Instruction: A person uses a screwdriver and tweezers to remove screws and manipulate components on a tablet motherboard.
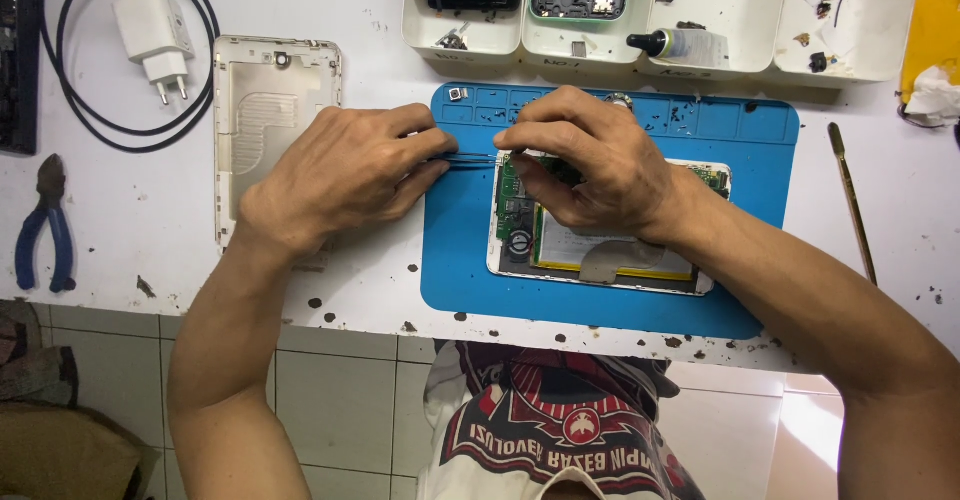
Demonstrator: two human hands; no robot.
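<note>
Between the two hands, thin tweezers (470, 159) lie level, pinched by the left hand (345, 175); their tips reach the fingertips of the right hand (590, 160). The right hand is curled, pressing on the opened tablet (600, 250) beneath it on the blue mat (460, 260). Under the left hand's wrist lies the tablet's back cover (265, 100).

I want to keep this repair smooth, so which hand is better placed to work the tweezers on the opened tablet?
Left hand: it already pinches the tweezers, tips toward the opened tablet. The right hand rests on the tablet.
</note>
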